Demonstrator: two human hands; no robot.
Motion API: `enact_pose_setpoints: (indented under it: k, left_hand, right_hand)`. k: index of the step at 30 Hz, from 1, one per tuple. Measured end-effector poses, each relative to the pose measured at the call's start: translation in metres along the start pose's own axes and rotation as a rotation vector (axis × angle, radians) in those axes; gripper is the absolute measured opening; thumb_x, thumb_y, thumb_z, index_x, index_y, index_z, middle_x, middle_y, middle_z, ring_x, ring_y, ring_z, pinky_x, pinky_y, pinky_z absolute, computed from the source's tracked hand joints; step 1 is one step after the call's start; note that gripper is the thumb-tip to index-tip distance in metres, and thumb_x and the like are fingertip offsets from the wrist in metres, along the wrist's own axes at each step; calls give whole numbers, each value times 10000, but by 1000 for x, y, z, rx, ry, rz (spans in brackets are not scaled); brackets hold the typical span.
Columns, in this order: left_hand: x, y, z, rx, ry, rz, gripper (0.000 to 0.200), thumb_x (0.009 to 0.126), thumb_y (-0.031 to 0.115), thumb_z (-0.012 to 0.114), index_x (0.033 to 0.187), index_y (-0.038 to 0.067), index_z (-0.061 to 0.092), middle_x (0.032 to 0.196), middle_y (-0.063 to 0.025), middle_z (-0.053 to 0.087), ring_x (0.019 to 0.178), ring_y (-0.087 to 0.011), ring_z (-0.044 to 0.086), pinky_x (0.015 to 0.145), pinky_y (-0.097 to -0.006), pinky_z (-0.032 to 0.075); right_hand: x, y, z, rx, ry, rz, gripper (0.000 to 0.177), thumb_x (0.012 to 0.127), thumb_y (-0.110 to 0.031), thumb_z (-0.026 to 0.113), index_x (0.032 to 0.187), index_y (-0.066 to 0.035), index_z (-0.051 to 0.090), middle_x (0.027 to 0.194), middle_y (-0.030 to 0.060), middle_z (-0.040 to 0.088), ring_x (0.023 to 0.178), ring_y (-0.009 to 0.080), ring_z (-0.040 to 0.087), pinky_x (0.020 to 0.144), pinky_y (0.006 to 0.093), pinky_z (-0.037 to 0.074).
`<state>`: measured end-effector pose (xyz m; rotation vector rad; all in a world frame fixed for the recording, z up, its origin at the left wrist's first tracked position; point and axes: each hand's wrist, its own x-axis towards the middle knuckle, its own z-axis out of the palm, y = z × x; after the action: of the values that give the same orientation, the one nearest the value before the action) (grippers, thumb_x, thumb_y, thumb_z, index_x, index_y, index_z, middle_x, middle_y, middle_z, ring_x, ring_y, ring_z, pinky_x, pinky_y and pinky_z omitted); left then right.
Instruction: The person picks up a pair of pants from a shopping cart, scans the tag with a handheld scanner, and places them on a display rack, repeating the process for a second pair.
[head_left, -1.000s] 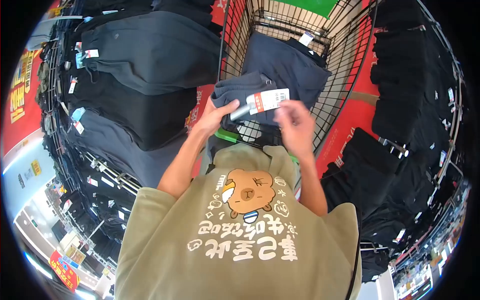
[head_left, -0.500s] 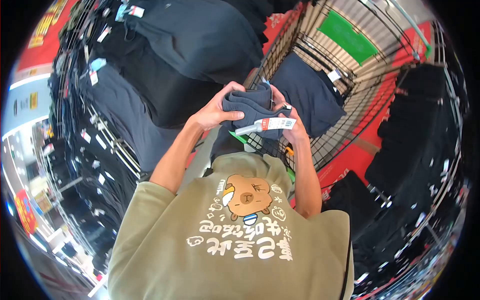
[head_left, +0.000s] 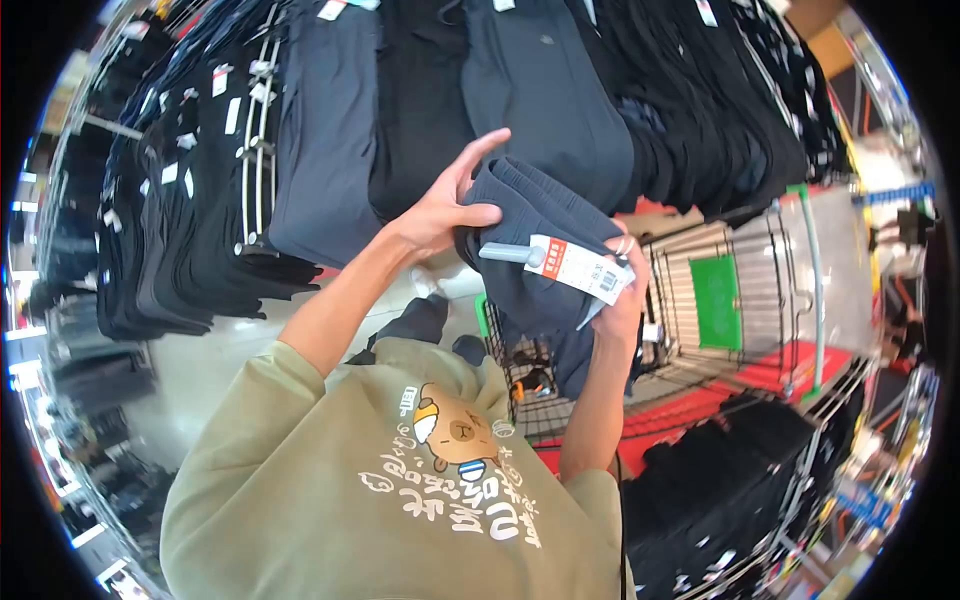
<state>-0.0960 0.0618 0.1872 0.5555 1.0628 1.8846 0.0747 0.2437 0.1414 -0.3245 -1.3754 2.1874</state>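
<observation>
Dark grey trousers [head_left: 540,300] with an elastic waistband are held up in front of my chest between both hands. My left hand [head_left: 435,215] grips the left end of the waistband, thumb on the near side and one finger stretched out above; its other fingers are hidden behind the cloth. On the right side, my right hand [head_left: 622,295] is closed around the waistband beside the white and red price tag [head_left: 580,268]. A grey security tag [head_left: 510,254] sticks out left of the price tag. The lower part of the trousers hangs down, partly hidden.
Several dark trousers [head_left: 545,90] hang on a rack just ahead, with more on a rack [head_left: 180,230] to the left. A black wire shopping cart [head_left: 670,370] with a green panel [head_left: 716,300] stands at right, dark clothing inside. Black garments [head_left: 720,470] lie lower right.
The view has turned, so the cart now sits lower and the rack straight ahead. Between my hands the bunched trousers have been spread at the waistband, and the price tag faces me more fully.
</observation>
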Motion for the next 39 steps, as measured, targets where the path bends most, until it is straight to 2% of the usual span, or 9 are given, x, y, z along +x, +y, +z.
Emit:
enact_pose_setpoints:
  k: [5, 10, 12, 18, 21, 25, 30, 34, 39]
  left_hand:
    - [-30, -28, -49, -161, -87, -282, 935, 730, 239, 810, 1464, 41, 265, 1442, -95, 406, 1327, -219, 398, 1115, -389, 298]
    - [-38, 23, -52, -441, 137, 16, 593, 984, 430, 439, 1375, -14, 401, 1358, -164, 499, 1225, -279, 521, 1065, -436, 392]
    - [-39, 42, -82, -805, -121, 148, 646, 994, 506, 322, 1365, -14, 418, 1348, -184, 507, 1220, -309, 526, 1050, -451, 409]
    - [-78, 96, -171, -972, -19, 428, 556, 1014, 429, 317, 1325, -3, 477, 1260, -196, 580, 1106, -336, 606, 979, -459, 475]
    - [-89, 127, -211, -983, 0, 468, 552, 1016, 426, 312, 1310, -5, 494, 1254, -192, 585, 1106, -334, 605, 968, -443, 482]
    - [-100, 179, -290, -938, 118, 547, 533, 1016, 414, 324, 1288, -3, 514, 1226, -171, 607, 1056, -307, 632, 941, -425, 502]
    - [-118, 248, -425, -690, 18, 694, 416, 1026, 294, 317, 1274, 33, 527, 1216, -134, 611, 1067, -281, 620, 951, -406, 492]
    - [-145, 283, -510, -536, 205, 714, 391, 1023, 289, 329, 1198, 43, 577, 1137, -127, 648, 999, -273, 648, 887, -373, 527]
    - [-148, 327, -524, -461, 336, 833, 403, 1010, 271, 359, 1293, 49, 541, 1240, -138, 602, 1132, -268, 581, 1012, -374, 446]
  right_hand:
    - [77, -51, 101, 52, -184, 123, 43, 927, -85, 597, 908, -50, 580, 846, -59, 506, 789, 19, 464, 752, 181, 394]
    - [161, -30, 134, 144, -299, 618, 339, 988, -277, 499, 1181, -5, 558, 1049, 96, 635, 948, 164, 636, 836, 281, 520]
    - [160, -5, 142, 191, -345, 593, 489, 988, -434, 451, 1221, -10, 522, 1183, 130, 585, 1064, 213, 594, 916, 345, 490]
    - [104, 98, 179, 207, -324, 780, 836, 928, -671, 283, 1495, -62, 202, 1535, 129, 246, 1400, 323, 251, 1140, 479, 224]
    - [93, 151, 182, -25, -445, 1045, 937, 863, -719, 382, 1471, -19, 245, 1496, 181, 309, 1372, 332, 310, 1147, 469, 232]
    - [107, 172, 247, -33, -700, 913, 1048, 600, -266, 851, 1443, 18, 296, 1421, 135, 411, 1327, 275, 376, 1113, 362, 264]
    - [104, 169, 361, -388, -1052, 987, 834, 739, -293, 805, 1380, 34, 382, 1388, 112, 451, 1294, 206, 393, 1086, 337, 293]
    - [60, 224, 378, -466, -1528, 502, 637, 817, -301, 729, 1284, 55, 482, 1257, 204, 570, 1203, 274, 503, 1035, 334, 361]
    - [36, 233, 355, -515, -1433, 943, 543, 839, -288, 705, 1223, 55, 532, 1200, 213, 605, 1144, 272, 549, 995, 343, 392]
